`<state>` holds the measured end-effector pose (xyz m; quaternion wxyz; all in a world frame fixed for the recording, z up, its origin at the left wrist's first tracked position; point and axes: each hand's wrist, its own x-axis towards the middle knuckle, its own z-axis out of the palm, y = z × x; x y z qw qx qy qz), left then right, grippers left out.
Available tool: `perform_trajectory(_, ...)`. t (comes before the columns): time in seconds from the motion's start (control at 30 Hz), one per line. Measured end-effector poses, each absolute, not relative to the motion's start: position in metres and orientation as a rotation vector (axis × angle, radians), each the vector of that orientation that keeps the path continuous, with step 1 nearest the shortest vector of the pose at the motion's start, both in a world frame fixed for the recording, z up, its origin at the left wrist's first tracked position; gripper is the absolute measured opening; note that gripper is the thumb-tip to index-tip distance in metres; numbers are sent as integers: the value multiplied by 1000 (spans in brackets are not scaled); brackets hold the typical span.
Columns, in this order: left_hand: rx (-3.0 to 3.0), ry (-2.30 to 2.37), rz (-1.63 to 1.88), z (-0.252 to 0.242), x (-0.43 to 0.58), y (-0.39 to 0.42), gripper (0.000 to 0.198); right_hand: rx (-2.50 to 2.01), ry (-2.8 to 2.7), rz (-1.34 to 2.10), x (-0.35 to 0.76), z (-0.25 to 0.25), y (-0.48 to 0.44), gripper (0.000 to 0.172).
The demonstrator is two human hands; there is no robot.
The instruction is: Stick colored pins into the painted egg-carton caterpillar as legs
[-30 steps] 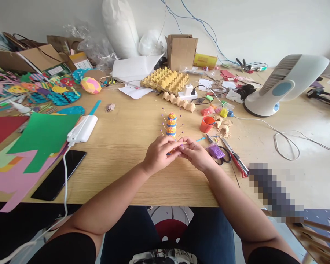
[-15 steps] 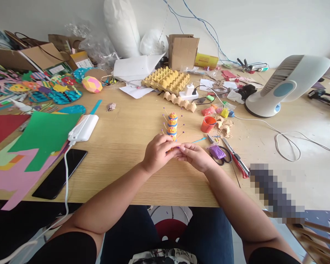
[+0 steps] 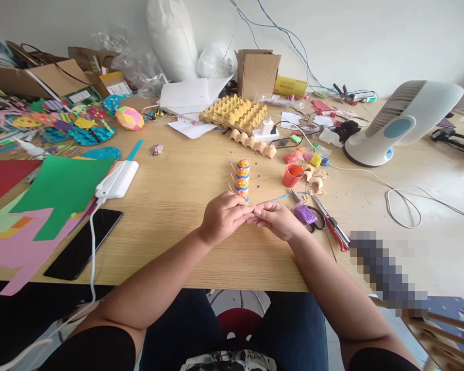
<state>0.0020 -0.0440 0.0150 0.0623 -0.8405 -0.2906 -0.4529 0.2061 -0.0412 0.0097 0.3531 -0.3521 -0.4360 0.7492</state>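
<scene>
My left hand and my right hand meet over the front of the table, fingertips pressed together. Whatever is pinched between them is too small or too hidden to make out. Just beyond my fingers stands a caterpillar-like craft, a row of orange bumps with blue bands and pink and yellow dots. Thin sticks with purple ball tips jut from both its sides. Its near end is close behind my left fingers. Right of my right hand lie a purple clay packet and black-handled scissors.
A red-handled utility knife, an orange cup and torn egg-carton pieces lie to the right, before a white fan. Yellow egg trays sit behind. At left are coloured paper, a power bank and a phone.
Both hands have drawn slightly back and toward the right, uncovering more of the craft's near end. The purple bit seen between my fingertips is now hidden.
</scene>
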Motion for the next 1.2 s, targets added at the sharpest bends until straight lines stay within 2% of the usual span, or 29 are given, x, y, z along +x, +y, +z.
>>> perform_trajectory(0.37, -2436, -725, -1336, 20, -2, -49, 12, -880, -1415, 1660, 207, 14, -44, 28)
perform_trajectory(0.63, -2454, -873, -1324, 19, -1, -51, 6, -904, -1375, 1613, 203, 16, -47, 27)
perform_trajectory(0.8, -2364, -1079, -1569, 23, -2, -51, 6, -1067, -1182, 1545, 204, 14, -41, 26)
perform_trajectory(0.9, -2374, -1093, -1630, 24, -2, -51, 11, -1053, -1046, 1618, 206, 13, -39, 27)
perform_trajectory(1.0, -2515, -1002, -1529, 23, 2, -51, 18, -969, -984, 1723, 207, 14, -39, 31)
perform_trajectory(1.2, -2622, -1004, -1480, 19, 6, -51, 18, -872, -889, 1786, 210, 16, -39, 28)
